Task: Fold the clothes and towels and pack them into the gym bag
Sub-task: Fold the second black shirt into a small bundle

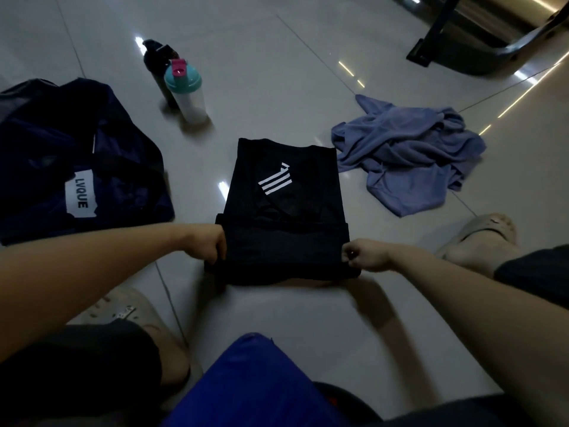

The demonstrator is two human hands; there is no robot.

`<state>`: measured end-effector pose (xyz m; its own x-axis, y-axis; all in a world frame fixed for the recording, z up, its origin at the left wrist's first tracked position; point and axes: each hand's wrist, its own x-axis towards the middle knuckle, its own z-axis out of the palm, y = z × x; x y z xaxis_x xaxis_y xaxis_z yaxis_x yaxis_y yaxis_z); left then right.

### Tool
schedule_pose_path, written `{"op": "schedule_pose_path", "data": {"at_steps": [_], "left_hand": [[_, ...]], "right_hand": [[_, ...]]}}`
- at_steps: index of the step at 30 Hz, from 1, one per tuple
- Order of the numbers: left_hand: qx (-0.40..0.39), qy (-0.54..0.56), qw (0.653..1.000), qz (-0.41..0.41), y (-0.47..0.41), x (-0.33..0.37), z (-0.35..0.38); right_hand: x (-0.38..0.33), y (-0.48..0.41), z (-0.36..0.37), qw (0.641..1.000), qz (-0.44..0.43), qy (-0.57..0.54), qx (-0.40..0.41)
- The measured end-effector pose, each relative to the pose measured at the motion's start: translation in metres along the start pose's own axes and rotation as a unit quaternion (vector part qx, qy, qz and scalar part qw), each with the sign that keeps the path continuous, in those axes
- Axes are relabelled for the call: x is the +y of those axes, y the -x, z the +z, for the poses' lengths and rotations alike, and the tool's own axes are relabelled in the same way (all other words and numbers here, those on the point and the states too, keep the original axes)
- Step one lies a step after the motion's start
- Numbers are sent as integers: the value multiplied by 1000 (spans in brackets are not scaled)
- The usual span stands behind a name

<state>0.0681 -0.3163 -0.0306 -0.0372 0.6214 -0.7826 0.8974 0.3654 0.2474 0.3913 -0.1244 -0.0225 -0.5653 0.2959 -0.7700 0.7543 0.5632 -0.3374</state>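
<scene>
Head view, and we're mid-fold. The black top lies flat on the floor at the centre of the frame, its long axis running from the bottom of the frame towards the top, white stripes at the far end. Its near end is doubled over into a thick band. The left hand has its fingers curled round the band's left edge, while the right hand pinches the right corner. Both are grasping cloth and sit about level, so neither is nearer. The unfolded length lies beyond the fingers, towards the top of the frame, so I'd expect the next turn to go that way. The gym bag waits at the left, nearer the left hand. A crumpled blue towel sits upper right, not yet folded.
</scene>
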Motion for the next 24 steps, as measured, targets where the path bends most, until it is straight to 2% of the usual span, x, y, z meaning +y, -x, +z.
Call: {"op": "schedule_pose_path", "data": {"at_steps": [3, 5, 7, 10, 13, 17, 21, 24], "left_hand": [[-45, 110, 992, -40, 11, -4, -6], [-95, 218, 970, -47, 25, -4, -14], [-143, 282, 948, -43, 37, -5, -21], [-192, 288, 938, -26, 50, -2, -34], [-205, 279, 938, -21, 58, 6, -53], [-139, 344, 928, -17, 56, 7, -76], [7, 403, 915, -16, 28, -13, -86], [101, 434, 895, -35, -2, -29, -88]], "right_hand": [[7, 13, -6, 994, 43, -91, -47], [10, 22, -9, 988, 63, -111, -84], [11, 31, -15, 983, 71, -136, -105], [8, 46, -30, 971, 65, -187, -133], [6, 56, -46, 964, 46, -220, -141], [3, 52, -69, 965, 4, -260, -25], [6, 23, -81, 944, 5, -300, 139], [5, -6, -86, 922, 7, -335, 196]]}}
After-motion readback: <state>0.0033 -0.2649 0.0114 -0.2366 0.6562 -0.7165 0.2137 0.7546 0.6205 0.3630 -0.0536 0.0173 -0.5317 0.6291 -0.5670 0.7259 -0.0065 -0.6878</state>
